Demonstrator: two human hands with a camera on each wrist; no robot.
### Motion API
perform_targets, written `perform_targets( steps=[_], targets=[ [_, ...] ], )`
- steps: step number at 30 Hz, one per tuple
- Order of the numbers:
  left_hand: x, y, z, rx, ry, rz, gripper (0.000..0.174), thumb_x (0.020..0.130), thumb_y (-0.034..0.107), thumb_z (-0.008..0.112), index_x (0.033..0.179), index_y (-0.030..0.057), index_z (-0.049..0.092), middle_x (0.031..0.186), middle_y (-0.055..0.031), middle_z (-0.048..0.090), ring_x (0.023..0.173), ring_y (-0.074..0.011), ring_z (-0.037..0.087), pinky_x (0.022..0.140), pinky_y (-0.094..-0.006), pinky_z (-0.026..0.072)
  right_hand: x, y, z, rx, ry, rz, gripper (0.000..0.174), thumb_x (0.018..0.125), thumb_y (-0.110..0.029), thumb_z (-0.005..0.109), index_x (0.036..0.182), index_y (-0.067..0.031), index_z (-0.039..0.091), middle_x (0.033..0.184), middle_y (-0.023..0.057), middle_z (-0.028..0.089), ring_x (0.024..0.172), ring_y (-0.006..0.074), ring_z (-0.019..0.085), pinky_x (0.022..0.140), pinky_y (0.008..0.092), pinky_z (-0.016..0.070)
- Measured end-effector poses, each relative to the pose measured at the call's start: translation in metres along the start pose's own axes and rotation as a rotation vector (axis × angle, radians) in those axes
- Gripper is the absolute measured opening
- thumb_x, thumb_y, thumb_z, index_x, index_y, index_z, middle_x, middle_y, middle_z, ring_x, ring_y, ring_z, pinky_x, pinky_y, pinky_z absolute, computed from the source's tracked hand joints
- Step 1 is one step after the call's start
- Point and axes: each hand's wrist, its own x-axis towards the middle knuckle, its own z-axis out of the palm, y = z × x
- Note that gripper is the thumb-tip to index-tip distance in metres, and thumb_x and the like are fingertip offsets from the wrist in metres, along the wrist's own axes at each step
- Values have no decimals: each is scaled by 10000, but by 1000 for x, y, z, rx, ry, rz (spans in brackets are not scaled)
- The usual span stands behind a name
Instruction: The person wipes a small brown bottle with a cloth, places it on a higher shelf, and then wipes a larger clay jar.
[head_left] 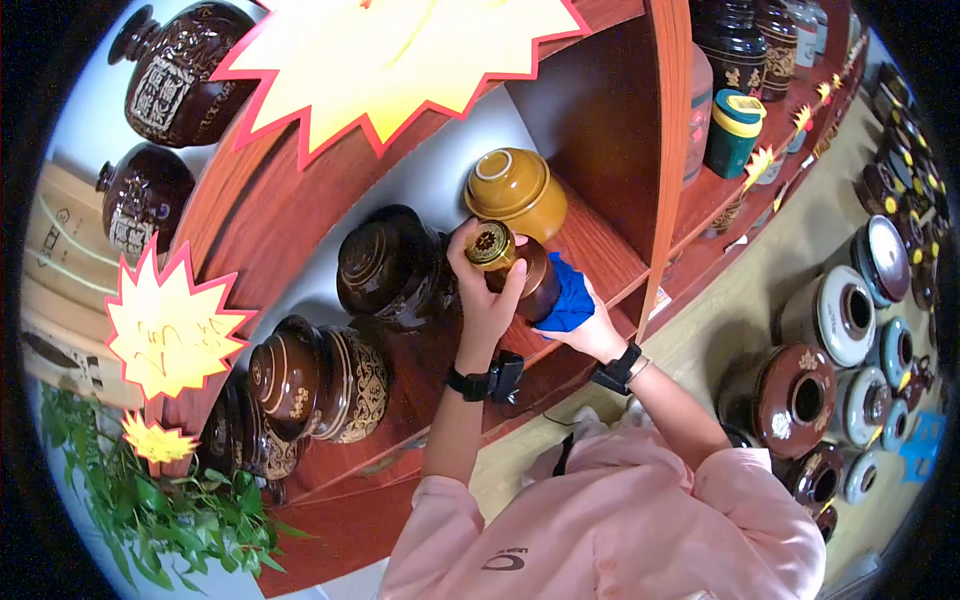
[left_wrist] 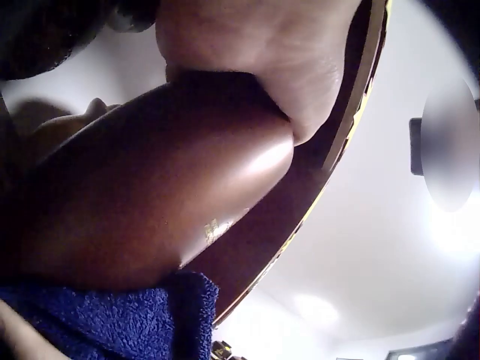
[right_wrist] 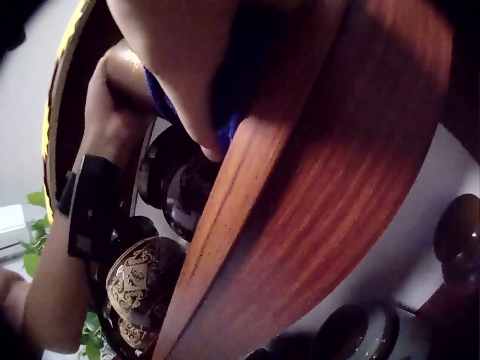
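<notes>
A brown bottle (head_left: 537, 284) with a gold patterned cap (head_left: 491, 244) is held tilted between both hands in the head view. The left hand (head_left: 484, 290) grips its cap end, thumb and fingers around the neck. Against the other end, the right hand (head_left: 594, 327) holds a blue cloth (head_left: 571, 296). The left wrist view shows the bottle's glossy brown side (left_wrist: 150, 180) close up, with the blue cloth (left_wrist: 112, 319) along its lower end. In the right wrist view, the right hand's fingers (right_wrist: 176, 60) lie over the cloth (right_wrist: 166, 101).
A mustard lidded pot (head_left: 515, 192) stands on the shelf just behind the bottle. Dark jars (head_left: 390, 265) and patterned brown jars (head_left: 315, 380) line the shelf at left. A wooden upright (head_left: 668, 150) rises right of the hands. Several jars stand on the floor at right.
</notes>
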Motion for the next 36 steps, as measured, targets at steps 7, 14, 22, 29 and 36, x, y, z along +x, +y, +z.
perform_targets(
  steps=[7,14,22,29,36],
  targets=[
    [-2,8,3,225,110,7,712,827,53,667,1388,-10,233,1111,-113,596,1112,-215,520,1051,-376,328,5,-7,-3,-95,-44,19,1028,581,-220,872,1424,-6,323,1256,201,515,1149,350,526,966,397,445],
    [9,47,8,297,246,-156,657,809,94,731,1339,6,353,1221,-138,507,1096,-205,523,971,-331,418,4,-1,-1,-145,-20,-3,1035,579,-228,872,1426,-17,315,1244,205,528,1146,366,533,943,422,465],
    [30,38,28,62,476,-232,219,847,60,682,1021,-1,565,951,-64,614,907,-136,587,824,-271,468,3,9,-1,-69,-12,-52,1003,594,-191,847,1423,-1,317,1219,192,533,1136,377,500,956,422,448],
    [33,47,25,-18,426,-242,114,852,22,638,951,-1,586,890,-48,614,795,-112,598,738,-251,486,1,15,-5,-107,-40,-98,989,612,-173,832,1432,-16,303,1212,204,538,1113,375,531,916,421,475],
    [39,43,16,-68,305,-215,90,815,-41,589,896,-4,585,869,-53,591,734,-138,577,659,-270,473,4,12,-6,-144,-76,-111,989,611,-182,842,1426,-4,311,1267,192,516,1142,360,510,965,411,438]
  ],
)
